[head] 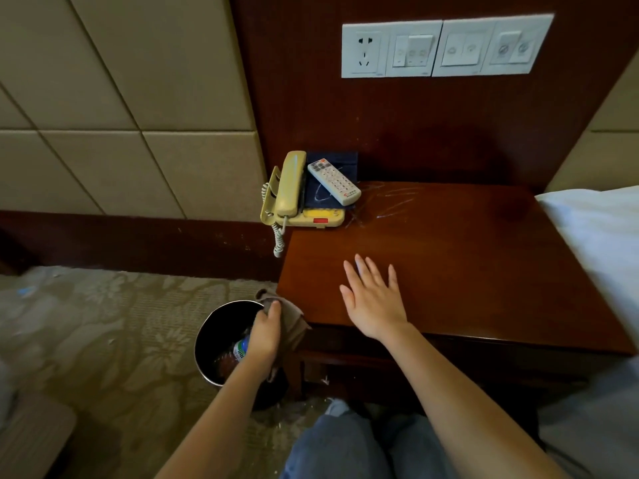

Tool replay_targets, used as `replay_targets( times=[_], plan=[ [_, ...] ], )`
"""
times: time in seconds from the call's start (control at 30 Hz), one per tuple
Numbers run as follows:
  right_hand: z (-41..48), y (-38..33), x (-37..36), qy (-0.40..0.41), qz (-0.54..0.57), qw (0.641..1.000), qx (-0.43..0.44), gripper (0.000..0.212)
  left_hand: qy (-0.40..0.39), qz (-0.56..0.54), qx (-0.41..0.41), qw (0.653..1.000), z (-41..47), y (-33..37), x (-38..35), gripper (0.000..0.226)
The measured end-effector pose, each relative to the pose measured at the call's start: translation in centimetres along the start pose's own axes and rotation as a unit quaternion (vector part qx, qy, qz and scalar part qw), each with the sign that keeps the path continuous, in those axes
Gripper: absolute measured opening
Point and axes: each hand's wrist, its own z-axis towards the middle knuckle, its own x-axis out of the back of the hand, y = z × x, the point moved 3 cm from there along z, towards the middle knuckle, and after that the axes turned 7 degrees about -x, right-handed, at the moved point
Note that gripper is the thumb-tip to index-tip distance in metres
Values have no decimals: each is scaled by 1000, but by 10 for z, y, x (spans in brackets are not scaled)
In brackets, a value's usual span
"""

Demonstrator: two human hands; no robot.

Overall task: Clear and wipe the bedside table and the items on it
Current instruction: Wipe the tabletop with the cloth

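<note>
**Bedside table: front half bare, rear corner still loaded**

The right hand (375,300) lies flat on the bedside table (484,271), fingers spread, holding nothing. The left hand (266,335) is closed around a brown cloth (294,323) at the table's front left corner, directly above the waste bin (221,344) on the carpet. A bottle (241,349) appears to sit in the bin, though the hand partly hides it.

At the rear left corner stands the yellow telephone (294,195), with a dark folder (328,181) propped across it and the remote control (333,181) resting on top. Pale streaks mark the wood just beside them.

Risks noted: the remote sits on a sloped surface and could slide if the folder is lifted first. The phone's base overhangs the left edge and its coiled cord (278,240) hangs off that side; a sweeping cloth could snag it and drag the set

Room: the front and right of the top are open for wiping; bedding (598,236) abuts the right edge, and the wall panel closes the rear
</note>
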Motion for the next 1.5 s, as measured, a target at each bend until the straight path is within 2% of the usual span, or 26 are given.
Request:
replay_targets(
  times=[0.17,0.3,0.33,0.37,0.4,0.43,0.47,0.57,0.77,0.83,0.97,1.0,1.07,1.13,1.23,1.3,1.37,1.43,1.5],
  plan=[
    [1,1,-3,20,17,1000,5,57,-23,5,15,1000,38,22,0,58],
    [1,2,0,44,71,996,10,53,3,183,-88,979,41,43,-11,49],
    [1,3,1,58,125,991,7,51,23,261,-122,957,34,44,-14,50],
    [-1,5,5,78,200,977,-1,50,42,359,-158,919,25,45,-18,56],
    [-2,8,9,100,282,954,-19,49,60,462,-189,865,15,46,-26,62],
    [-5,13,13,123,353,926,-43,48,71,532,-220,814,6,49,-38,65],
    [-7,20,18,144,394,905,-65,47,62,560,-243,790,-1,53,-54,66],
    [-13,46,34,200,375,900,-95,42,-19,572,-307,760,-21,68,-114,65],
    [-33,132,75,244,292,917,-118,38,-195,621,-390,651,-69,93,-253,80],
    [-40,164,85,246,266,921,-144,37,-237,610,-414,632,-82,98,-281,71],
    [-56,201,86,226,224,926,-203,38,-267,544,-466,645,-83,105,-272,63],
    [-59,202,84,218,212,930,-205,39,-257,519,-482,657,-79,106,-258,61],
    [-56,192,76,185,168,950,-186,43,-188,495,-498,687,-66,107,-222,55],
    [-47,172,59,112,124,973,-161,49,-118,503,-477,711,-50,101,-178,54],
    [-35,132,27,7,62,983,-170,62,-76,537,-430,722,-28,86,-114,54],
    [-31,114,17,1,23,982,-186,67,-59,547,-412,726,-19,81,-85,54],
    [-26,97,14,-8,28,984,-174,64,-50,551,-399,731,-14,78,-69,53],
    [-20,71,12,-18,37,990,-133,61,-46,551,-392,735,-13,76,-63,52],
    [-16,34,9,-20,40,996,-75,75,-46,544,-388,742,-10,75,-63,53]
  ],
)
